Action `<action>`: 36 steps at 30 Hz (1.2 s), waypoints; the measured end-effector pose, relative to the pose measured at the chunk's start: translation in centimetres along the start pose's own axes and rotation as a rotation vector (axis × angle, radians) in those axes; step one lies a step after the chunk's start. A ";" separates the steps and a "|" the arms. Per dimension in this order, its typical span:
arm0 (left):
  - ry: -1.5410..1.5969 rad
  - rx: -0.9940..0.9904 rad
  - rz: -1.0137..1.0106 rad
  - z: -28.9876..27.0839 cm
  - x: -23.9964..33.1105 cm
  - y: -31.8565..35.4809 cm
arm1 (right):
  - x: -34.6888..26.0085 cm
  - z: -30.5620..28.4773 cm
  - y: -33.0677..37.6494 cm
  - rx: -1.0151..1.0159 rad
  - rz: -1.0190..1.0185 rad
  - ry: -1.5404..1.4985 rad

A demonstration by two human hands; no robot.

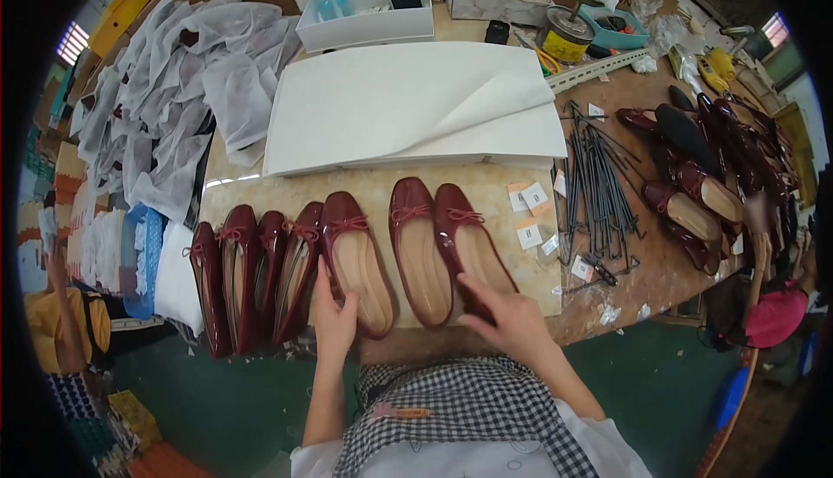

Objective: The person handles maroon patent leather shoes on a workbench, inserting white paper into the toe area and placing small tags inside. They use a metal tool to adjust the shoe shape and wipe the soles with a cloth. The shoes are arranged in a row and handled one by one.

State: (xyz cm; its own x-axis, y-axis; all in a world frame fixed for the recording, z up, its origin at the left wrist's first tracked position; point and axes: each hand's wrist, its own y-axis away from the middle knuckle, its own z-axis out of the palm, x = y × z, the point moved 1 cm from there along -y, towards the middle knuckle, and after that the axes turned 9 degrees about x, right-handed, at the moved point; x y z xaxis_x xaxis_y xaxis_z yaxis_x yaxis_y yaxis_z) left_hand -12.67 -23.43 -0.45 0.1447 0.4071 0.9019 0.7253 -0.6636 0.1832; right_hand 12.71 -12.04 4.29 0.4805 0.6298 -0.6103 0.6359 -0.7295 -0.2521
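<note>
Several glossy burgundy ballet flats with small bows lie in a row along the table's near edge, toes pointing away. My left hand is closed around the heel part of one flat, thumb at its inner rim and fingers along its left side. To its right, a flat lies sole down with its beige insole showing. My right hand grips the back of the rightmost flat, with dark red showing between thumb and forefinger. Left of my left hand, more flats stand on their sides, pressed together.
A stack of white paper sheets lies beyond the shoes. White tissue wrapping is heaped at left, beside a blue basket. On the right are small tags, thin dark rods and a pile of burgundy shoes. Other people are at both sides.
</note>
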 end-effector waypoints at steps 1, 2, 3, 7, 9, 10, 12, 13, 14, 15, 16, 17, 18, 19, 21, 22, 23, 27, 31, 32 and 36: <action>0.024 -0.014 0.023 0.4 -0.5 -0.2 | 0.6 0.1 0.7 0.033 0.012 0.057; 0.045 -0.035 0.052 1.0 -0.8 -0.6 | 1.1 0.4 1.3 0.073 0.026 0.113; 0.050 -0.053 0.101 2.2 -1.8 -1.2 | 1.3 0.9 1.4 0.159 -0.032 0.099; -0.249 -0.014 0.172 3.5 1.3 -1.8 | 1.8 2.5 1.9 -0.047 -0.021 0.189; -0.454 0.112 0.378 2.0 1.1 -1.6 | 1.4 0.6 1.2 0.127 -0.003 0.001; -0.465 0.111 0.389 1.7 1.6 -1.5 | 1.7 -0.2 1.1 0.222 0.009 -0.090; -0.490 0.107 0.410 1.2 3.1 -1.1 | 3.4 -0.6 1.5 0.346 0.217 -0.016; -0.455 0.063 0.472 1.9 3.2 -1.1 | 4.1 -0.5 1.1 0.344 0.390 -0.072; -0.580 0.009 0.460 3.1 3.6 -1.1 | 4.7 -0.2 0.8 0.339 0.565 -0.127; -0.700 -0.045 0.453 4.7 4.4 -1.4 | 5.6 0.6 0.6 0.240 0.539 -0.158; -0.817 -0.104 0.455 5.8 5.3 -1.9 | 7.1 1.8 0.7 0.151 0.514 -0.187; -0.876 -0.153 0.426 6.4 6.1 -2.9 | 8.2 2.9 0.9 0.062 0.489 -0.218; -0.933 -0.201 0.393 6.9 6.5 -3.8 | 9.1 3.7 1.1 0.080 0.525 -0.365; -0.987 -0.253 0.361 7.4 6.7 -4.2 | 9.9 4.1 1.3 0.100 0.562 -0.509; -0.723 -0.199 0.440 6.5 5.0 -4.6 | 10.2 3.9 1.8 0.139 0.709 -0.861; -0.592 -0.177 0.479 5.8 4.2 -4.9 | 9.2 3.7 2.2 0.161 0.821 -1.075; -0.320 -0.193 0.387 4.8 3.5 -4.6 | 8.2 3.3 2.5 0.185 0.928 -1.290; 1.001 -0.103 -0.729 3.0 5.0 -0.7 | 6.9 3.7 3.2 0.019 0.764 -1.861; 1.070 -0.363 -0.703 2.9 2.3 -0.4 | 4.0 2.7 2.5 -0.009 0.687 -2.118; 1.064 -0.392 -0.687 3.0 2.0 -0.4 | 3.5 2.5 2.3 -0.034 0.646 -2.223; 1.072 -0.460 -0.681 3.7 1.2 0.5 | 3.1 2.7 1.8 -0.171 0.478 -2.457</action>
State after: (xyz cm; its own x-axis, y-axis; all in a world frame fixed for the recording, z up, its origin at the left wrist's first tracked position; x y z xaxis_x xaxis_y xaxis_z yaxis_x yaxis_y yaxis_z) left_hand -9.63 -20.96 -0.71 -0.8962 0.1907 0.4006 0.1218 -0.7624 0.6355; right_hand 13.71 -12.14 -0.07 -0.5710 -0.8209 0.0108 0.8204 -0.5700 0.0456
